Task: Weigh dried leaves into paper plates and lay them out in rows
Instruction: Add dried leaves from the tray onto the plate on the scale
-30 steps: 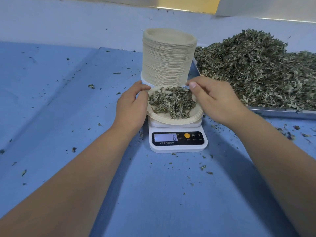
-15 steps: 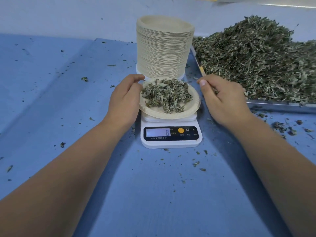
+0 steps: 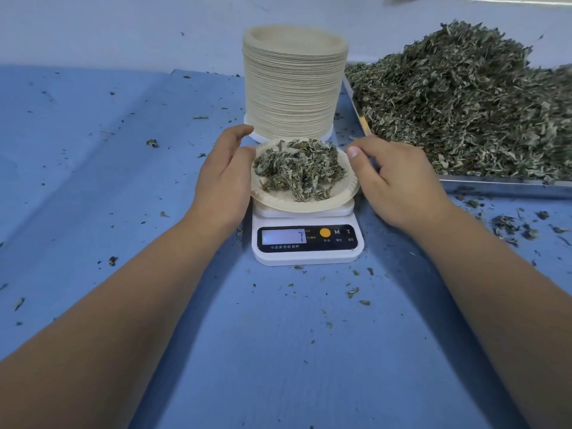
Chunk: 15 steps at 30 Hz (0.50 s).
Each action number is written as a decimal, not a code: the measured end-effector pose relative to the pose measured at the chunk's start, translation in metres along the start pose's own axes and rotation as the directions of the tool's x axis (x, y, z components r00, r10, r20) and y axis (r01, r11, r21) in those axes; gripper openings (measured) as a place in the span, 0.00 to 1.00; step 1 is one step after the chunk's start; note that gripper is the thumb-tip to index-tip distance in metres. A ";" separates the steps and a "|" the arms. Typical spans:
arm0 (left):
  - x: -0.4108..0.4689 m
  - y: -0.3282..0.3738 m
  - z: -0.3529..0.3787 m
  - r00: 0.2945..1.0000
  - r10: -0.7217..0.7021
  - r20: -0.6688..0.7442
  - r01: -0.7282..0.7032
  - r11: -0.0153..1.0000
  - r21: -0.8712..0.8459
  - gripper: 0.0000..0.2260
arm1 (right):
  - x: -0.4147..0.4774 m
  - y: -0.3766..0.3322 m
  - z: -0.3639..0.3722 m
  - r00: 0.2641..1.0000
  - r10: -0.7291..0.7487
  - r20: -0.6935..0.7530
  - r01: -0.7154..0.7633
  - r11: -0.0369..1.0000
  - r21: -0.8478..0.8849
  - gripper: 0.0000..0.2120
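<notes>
Right grip (image 3: 399, 181) closer, plate (image 3: 297, 206) beside left grip (image 3: 223, 181)

Matt paper plate (image 3: 305, 203); smooth white plastic scale (image 3: 306, 253); shiny metal tray (image 3: 501, 184); matt blue cloth (image 3: 278, 351).

Both forearms reach forward. Left hand (image 3: 223, 184) relaxed, palm facing inward; right hand (image 3: 399, 181) loosely curled, thumb extended.
</notes>
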<state>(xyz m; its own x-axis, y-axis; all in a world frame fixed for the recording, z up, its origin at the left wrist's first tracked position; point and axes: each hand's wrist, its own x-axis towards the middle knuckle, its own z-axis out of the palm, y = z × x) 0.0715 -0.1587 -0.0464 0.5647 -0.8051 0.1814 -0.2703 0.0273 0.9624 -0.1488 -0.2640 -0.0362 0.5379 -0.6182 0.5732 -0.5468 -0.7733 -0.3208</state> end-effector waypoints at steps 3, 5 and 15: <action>0.001 0.004 0.004 0.995 -0.103 0.005 0.103 0.992 -0.077 0.15 | 0.000 -0.002 0.001 1.000 0.014 0.023 -0.015 1.000 0.015 0.16; 0.003 0.004 0.008 0.985 -0.172 0.009 0.171 0.970 -0.174 0.19 | 0.000 -0.006 0.002 0.998 0.053 0.025 -0.054 0.997 0.053 0.18; 0.013 0.020 -0.012 0.940 -0.325 -0.101 0.206 0.779 -0.592 0.14 | 0.009 -0.038 -0.007 0.953 0.203 0.227 -0.298 0.766 0.570 0.05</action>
<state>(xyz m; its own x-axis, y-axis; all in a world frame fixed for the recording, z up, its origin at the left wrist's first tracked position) 0.0832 -0.1617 -0.0218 0.6974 -0.7063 -0.1219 0.3672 0.2061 0.9070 -0.1281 -0.2394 -0.0141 0.5472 -0.7775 0.3101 -0.2138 -0.4880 -0.8462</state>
